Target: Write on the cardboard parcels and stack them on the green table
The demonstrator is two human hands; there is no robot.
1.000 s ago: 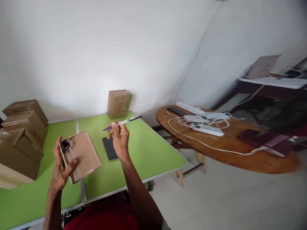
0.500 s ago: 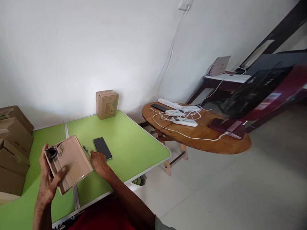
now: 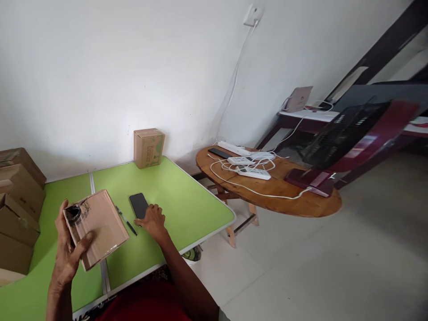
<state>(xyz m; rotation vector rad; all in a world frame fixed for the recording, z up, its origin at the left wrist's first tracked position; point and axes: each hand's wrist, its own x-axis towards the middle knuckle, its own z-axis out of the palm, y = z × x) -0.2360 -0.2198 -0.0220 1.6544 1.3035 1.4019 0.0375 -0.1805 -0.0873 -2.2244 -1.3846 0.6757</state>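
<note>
**Cardboard box up in the left hand, right hand down on the phone**

Cardboard box (image 3: 96, 227), small and brown, is held off the green table (image 3: 174, 196), tilted, with a dark torn patch at its upper left corner. The left hand (image 3: 68, 252) grips it from below and behind, thumb pressed across the front face, fingers wrapped round the far edge. That hand is closed firmly on the box.

Far left, a stack of cartons (image 3: 18, 200) sits at the table's edge, well apart from the held box. Just right of the box, a pen (image 3: 126, 220) lies flat on the green top, slanting, nothing touching it. Beside the pen lies a dark phone (image 3: 138, 204), face up. The right hand (image 3: 151, 220) rests palm down on the table, fingers loosely spread, fingertips on the phone's near end. It holds nothing; whether it presses the phone or merely touches it, I cannot tell.

Further back, against the white wall, another small carton (image 3: 149, 147) stands upright on the table's far edge. Moving right, off the green top, a round wooden table (image 3: 301, 203) carries white power strips (image 3: 249, 162) and a tangle of white cord, with a dark remote near its far rim and a maroon case at its right side. Beyond that, a dark blurred shape fills the right side, too smeared to name.
</note>
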